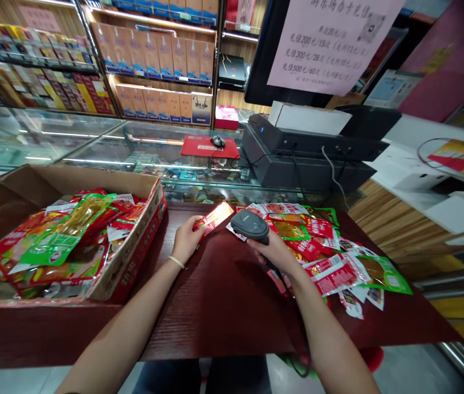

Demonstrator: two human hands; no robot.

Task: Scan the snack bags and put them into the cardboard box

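Right hand (275, 249) gripping grey scanner (250, 225), left hand (185, 238) holding red packet (214, 218)

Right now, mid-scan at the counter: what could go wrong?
1. The scanner in the right hand is close over the edge of the loose pile of packets, so it might read one of those instead of the packet held in the left hand.
2. That packet is glossy and tilted; glare could spoil the read.
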